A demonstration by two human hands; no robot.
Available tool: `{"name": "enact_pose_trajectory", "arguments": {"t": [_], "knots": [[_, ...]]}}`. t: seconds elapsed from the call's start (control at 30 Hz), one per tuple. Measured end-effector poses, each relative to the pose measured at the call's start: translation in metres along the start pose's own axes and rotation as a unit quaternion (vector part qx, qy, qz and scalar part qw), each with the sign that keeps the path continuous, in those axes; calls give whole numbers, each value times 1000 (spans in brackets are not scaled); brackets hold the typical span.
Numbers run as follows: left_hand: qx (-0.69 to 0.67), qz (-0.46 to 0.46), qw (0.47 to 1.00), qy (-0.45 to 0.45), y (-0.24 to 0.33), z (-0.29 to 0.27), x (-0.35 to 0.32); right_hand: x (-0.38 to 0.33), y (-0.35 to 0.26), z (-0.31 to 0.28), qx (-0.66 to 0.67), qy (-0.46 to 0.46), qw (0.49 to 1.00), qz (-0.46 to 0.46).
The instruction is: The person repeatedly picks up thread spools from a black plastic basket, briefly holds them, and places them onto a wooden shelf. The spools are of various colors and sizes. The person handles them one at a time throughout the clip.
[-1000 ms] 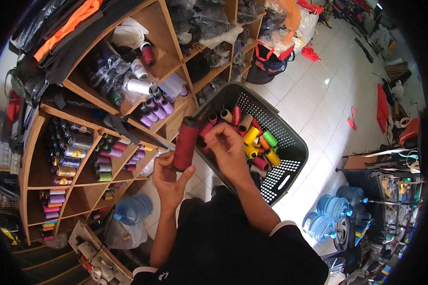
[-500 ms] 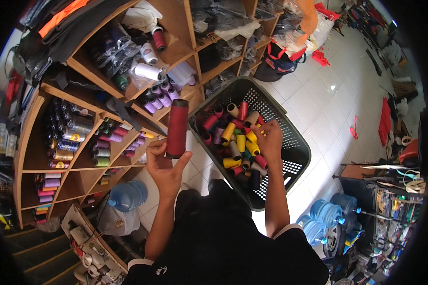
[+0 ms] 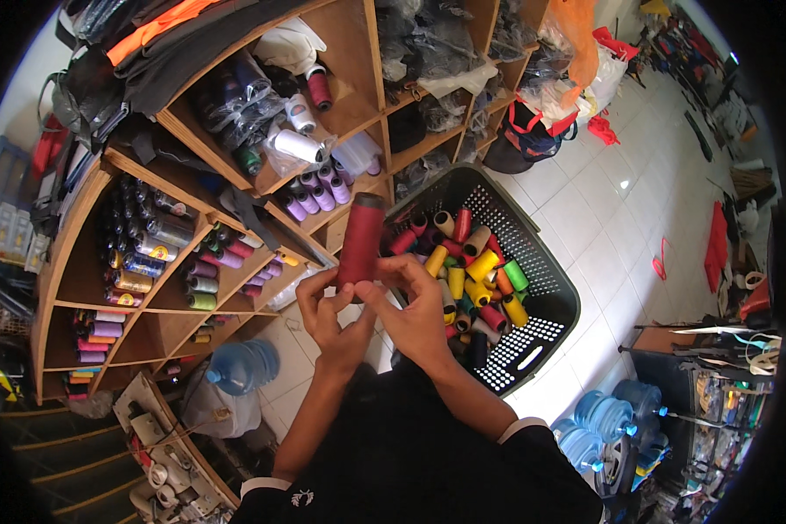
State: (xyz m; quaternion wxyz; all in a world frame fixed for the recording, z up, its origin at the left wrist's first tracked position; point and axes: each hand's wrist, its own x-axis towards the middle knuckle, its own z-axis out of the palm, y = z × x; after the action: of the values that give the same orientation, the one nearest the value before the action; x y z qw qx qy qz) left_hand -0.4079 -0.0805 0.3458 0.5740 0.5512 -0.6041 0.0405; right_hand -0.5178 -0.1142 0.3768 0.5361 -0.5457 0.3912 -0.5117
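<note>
White-tiled floor (image 3: 616, 253) underlies the work area, brightest at R. Nearest item: dark-red cylindrical thread spool w/ dark end cap (image 3: 361, 240), held near-upright in front of the torso, top leaning slightly R, overlapping the basket's L edge in view. Caution (judgement): support is at the lower end only, so spool may tip or slip if fingertip pressure eases; a loose thread end, if any, could unwind or snag, but none can be made out. Hand pos.: L hand (image 3: 330, 319) closed on the spool base btwn thumb & fingers; R hand (image 3: 415, 319) also closed there, fingers at lower R side, thumb at base edge; load share can't be told. Wrists converge; forearms rise from lower edge, set apart. Next out, R of hands: dark-green perforated plastic basket (image 3: 569, 301), containing mixed thread spools, incl. yellow, red & green (image 3: 483, 265). Farther, L: light-brown wooden compartment shelving (image 3: 205, 153) w/ lavender thread spools (image 3: 322, 197). R side: translucent blue water bottles (image 3: 601, 415), approx. grouped.
</note>
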Motion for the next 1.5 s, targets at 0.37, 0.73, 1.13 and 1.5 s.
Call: {"name": "enact_pose_trajectory", "arguments": {"t": [0.37,0.73,1.13,1.5], "knots": [[-391,-247,886,-33,7,-19,19,12,13,-14,98,-79,992,-33],[-406,-329,839,-154,5,-36,21,8,-14,-14,-149,-105,978,-98],[-452,-363,800,-154,-7,-79,26,32,-19,-16,-189,-150,963,-121],[-404,-364,834,-87,-18,-114,15,31,-24,62,-113,-279,951,-66]]}}
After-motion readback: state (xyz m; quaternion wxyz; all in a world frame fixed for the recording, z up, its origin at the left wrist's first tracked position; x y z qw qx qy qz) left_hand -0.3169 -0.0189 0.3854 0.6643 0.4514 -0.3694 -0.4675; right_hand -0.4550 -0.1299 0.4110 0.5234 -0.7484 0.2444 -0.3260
